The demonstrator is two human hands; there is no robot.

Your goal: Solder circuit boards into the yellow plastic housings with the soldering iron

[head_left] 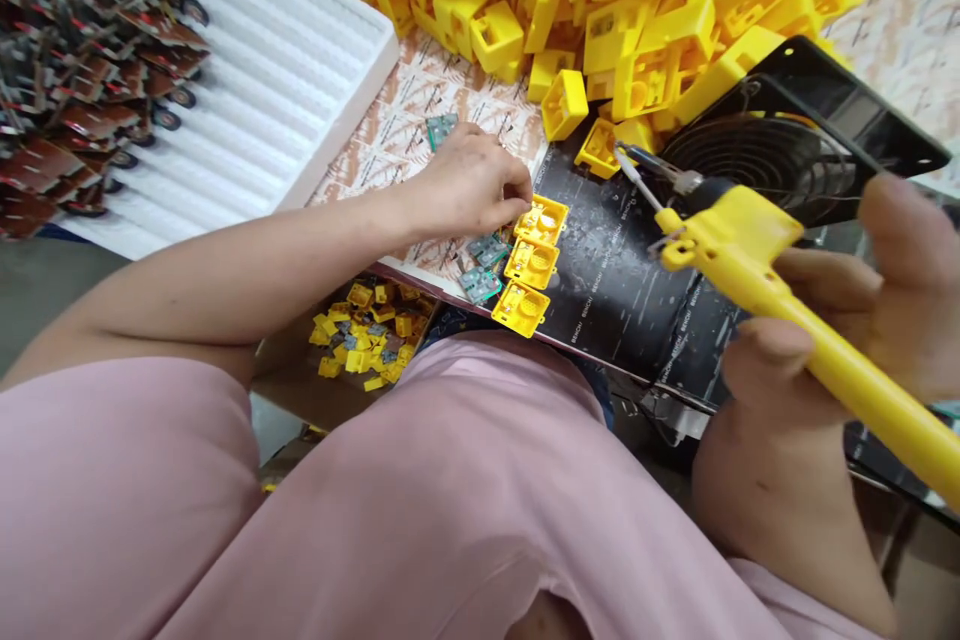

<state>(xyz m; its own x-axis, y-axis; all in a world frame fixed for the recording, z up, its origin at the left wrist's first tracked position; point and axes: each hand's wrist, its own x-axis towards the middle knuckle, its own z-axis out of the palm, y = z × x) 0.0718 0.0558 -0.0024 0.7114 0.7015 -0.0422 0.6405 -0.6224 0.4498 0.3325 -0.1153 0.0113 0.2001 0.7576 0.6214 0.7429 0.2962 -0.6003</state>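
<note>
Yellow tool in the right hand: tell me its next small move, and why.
Probably swing the yellow tool leftward, toward the top casing in the row of three: the left hand is at that casing, while the right hand holds the tool with its tip off to the right, near a separate casing.

left grip [480, 182]: at farthest of three yellow casings [532, 263] | right grip [896, 315]: holding yellow soldering tool [784, 302]
</note>
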